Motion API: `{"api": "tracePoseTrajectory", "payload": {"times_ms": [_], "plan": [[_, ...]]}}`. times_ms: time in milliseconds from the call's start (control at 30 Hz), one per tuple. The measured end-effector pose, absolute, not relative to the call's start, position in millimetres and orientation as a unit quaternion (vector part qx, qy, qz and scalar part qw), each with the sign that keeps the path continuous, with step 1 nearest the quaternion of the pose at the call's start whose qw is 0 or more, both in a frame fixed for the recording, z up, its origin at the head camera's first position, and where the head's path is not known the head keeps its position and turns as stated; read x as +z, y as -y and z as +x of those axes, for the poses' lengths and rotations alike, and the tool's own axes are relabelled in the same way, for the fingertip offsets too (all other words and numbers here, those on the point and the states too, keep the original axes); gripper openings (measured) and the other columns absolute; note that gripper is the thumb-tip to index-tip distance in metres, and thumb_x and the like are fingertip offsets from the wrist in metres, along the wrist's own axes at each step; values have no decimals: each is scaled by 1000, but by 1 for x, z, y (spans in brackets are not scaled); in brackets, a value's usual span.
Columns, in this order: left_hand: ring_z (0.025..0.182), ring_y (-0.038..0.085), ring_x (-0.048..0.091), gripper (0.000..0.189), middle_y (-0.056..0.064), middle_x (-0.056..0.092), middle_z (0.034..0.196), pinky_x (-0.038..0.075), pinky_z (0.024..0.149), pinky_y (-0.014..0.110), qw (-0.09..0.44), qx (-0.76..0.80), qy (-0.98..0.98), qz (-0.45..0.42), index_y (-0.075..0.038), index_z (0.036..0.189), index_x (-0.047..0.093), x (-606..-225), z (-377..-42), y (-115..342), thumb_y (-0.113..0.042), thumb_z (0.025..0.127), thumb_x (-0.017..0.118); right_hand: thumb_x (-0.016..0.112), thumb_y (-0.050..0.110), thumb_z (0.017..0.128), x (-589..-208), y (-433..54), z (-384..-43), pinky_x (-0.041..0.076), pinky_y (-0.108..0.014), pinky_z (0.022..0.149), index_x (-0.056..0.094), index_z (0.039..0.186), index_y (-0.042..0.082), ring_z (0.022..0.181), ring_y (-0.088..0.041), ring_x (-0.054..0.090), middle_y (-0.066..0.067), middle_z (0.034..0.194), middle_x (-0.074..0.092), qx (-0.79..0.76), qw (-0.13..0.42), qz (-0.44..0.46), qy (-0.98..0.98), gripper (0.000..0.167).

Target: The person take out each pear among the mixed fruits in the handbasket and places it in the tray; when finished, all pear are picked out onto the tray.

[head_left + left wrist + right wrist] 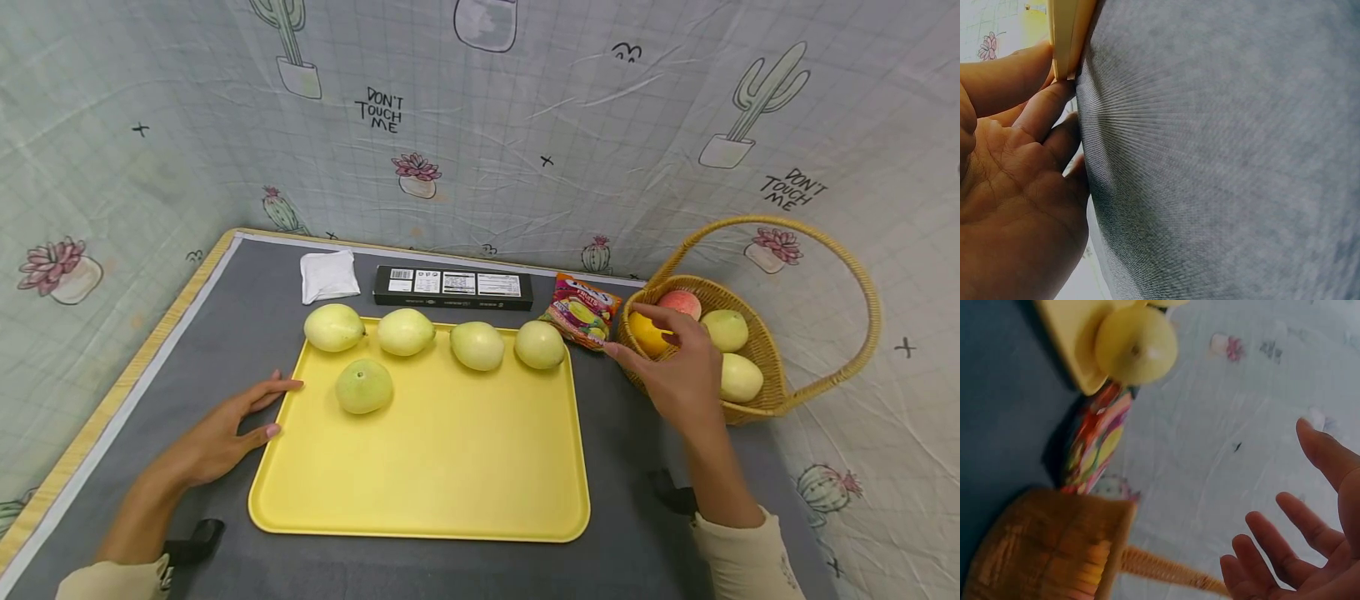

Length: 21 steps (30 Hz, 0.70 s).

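My left hand (217, 442) rests at the left edge of a yellow tray (450, 467), fingers extended and thumb touching its side; the left wrist view shows the thumb against the tray wall. Along the tray's back edge stands a row of pale yellow-green fruits (477, 346), with another such fruit (364, 387) in front of them at left. My right hand (678, 367) hovers over the left side of a wicker basket (772, 375), thumb and fingers apart, holding nothing. Inside it lie an orange fruit (648, 335), a pinkish-red fruit (681, 305) and two pale green fruits (726, 331).
A colourful packet (581, 311) lies between tray and basket. Behind the tray are a black box (453, 287) with white labels and a white folded packet (328, 276). The basket's tall handle (862, 283) arches to the right. A patterned cloth (480, 125) hangs behind the grey table.
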<state>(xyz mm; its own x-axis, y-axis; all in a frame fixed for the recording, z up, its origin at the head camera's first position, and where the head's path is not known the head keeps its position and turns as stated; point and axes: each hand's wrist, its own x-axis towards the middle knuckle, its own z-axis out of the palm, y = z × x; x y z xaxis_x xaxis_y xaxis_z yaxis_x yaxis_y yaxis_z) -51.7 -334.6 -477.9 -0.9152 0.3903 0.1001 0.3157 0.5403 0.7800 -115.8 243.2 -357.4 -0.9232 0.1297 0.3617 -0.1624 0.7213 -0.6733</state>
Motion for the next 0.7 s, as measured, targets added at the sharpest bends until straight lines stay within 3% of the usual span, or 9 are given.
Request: {"api": "tracePoseTrajectory", "payload": {"times_ms": [100,167,267,367,467,600,700], "plan": [[148,-25,14,58,-22,40,158,14,108,-4,44,435,-877,199,-6,153,52,-477,-51,334,-5,98,72,95,27,83,-360,-260,-115,42,-28,96,73,137,15,116,-28,58,-12,130,73,356,197,-21,913,60],[148,-25,14,58,-25,39,158,14,108,-4,43,436,-876,199,-6,152,52,-477,-51,334,-5,98,72,94,30,83,-363,-273,-114,41,-21,93,73,137,16,113,-17,57,-10,130,74,348,201,-39,915,60],[148,-25,15,58,-33,38,155,14,108,-4,39,438,-875,203,-5,152,52,-477,-52,334,-4,97,72,95,31,81,-369,-293,-117,42,-24,94,74,136,16,114,-14,58,-9,132,73,337,213,-65,915,61],[148,-25,14,57,-34,38,155,14,108,-4,39,438,-875,204,-5,152,52,-476,-52,333,-4,98,72,97,28,79,-377,-314,-121,43,-26,95,74,135,13,119,-22,63,-12,134,73,340,231,-85,908,62],[147,-25,14,57,-20,41,160,14,108,-4,44,434,-877,201,-6,152,52,-475,-51,333,-5,99,71,96,25,79,-384,-331,-123,41,-35,101,72,138,11,124,-33,62,-18,136,71,340,236,-108,904,65],[146,-26,13,57,18,45,163,13,107,-5,51,429,-880,197,-6,153,51,-474,-51,333,-6,99,71,92,32,84,-389,-349,-124,32,-55,109,65,147,10,132,-48,52,-27,144,64,317,205,-142,915,72],[145,-27,12,57,34,44,159,13,106,-5,56,432,-878,197,-6,153,51,-474,-52,333,-6,99,71,88,39,88,-393,-359,-127,26,-63,113,57,154,9,139,-55,42,-30,152,56,300,165,-162,925,79]]}}
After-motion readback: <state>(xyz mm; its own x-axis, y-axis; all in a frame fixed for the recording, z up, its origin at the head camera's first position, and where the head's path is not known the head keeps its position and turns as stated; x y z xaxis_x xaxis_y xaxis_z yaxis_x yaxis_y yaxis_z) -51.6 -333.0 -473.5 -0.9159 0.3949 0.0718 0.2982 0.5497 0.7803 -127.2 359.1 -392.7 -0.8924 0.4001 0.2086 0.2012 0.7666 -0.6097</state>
